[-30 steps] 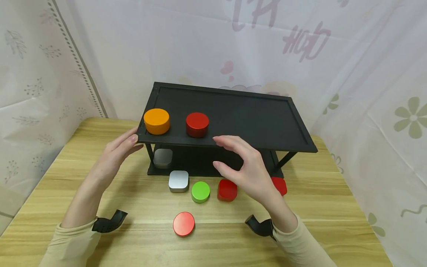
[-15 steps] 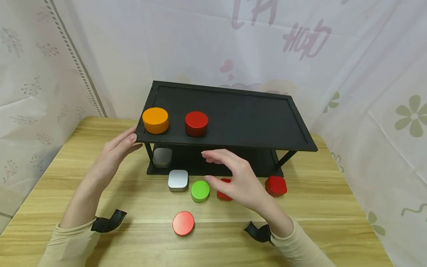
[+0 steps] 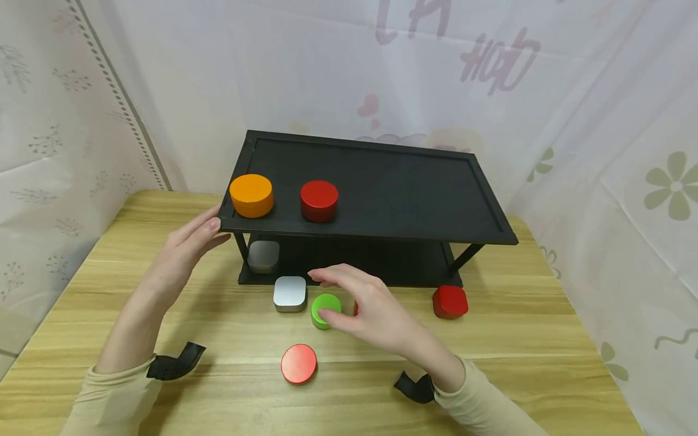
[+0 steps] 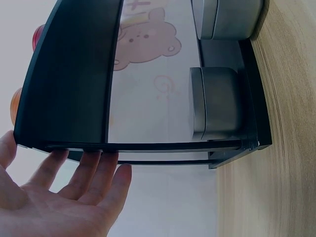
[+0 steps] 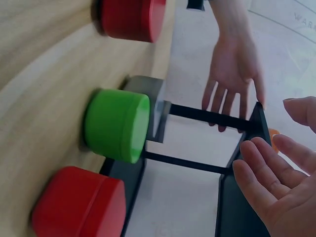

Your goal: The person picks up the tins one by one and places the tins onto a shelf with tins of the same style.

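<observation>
My left hand (image 3: pixel 182 254) rests with straight fingers against the left front corner of a black two-tier shelf (image 3: pixel 392 194). Above the round green tin (image 3: pixel 322 306) hovers my right hand (image 3: pixel 376 312), its thumb and fingers apart and nothing between them; the right wrist view shows a gap to the green tin (image 5: pixel 116 123). A square red tin (image 5: pixel 81 205) is mostly hidden by that hand in the head view. Left of the green tin stands a square silver tin (image 3: pixel 290 293). A round red tin (image 3: pixel 299 364) lies nearer the front.
On the upper tier sit a round orange tin (image 3: pixel 251 195) and a round dark red tin (image 3: pixel 319 200). A square silver tin (image 3: pixel 264 257) stands on the lower tier's left end. Another square red tin (image 3: pixel 450 301) stands on the wooden table (image 3: pixel 518 363) at right.
My right hand has moved left and down from the shelf's front edge to over the green tin, uncovering the right square red tin. The left hand stays at the shelf corner.
</observation>
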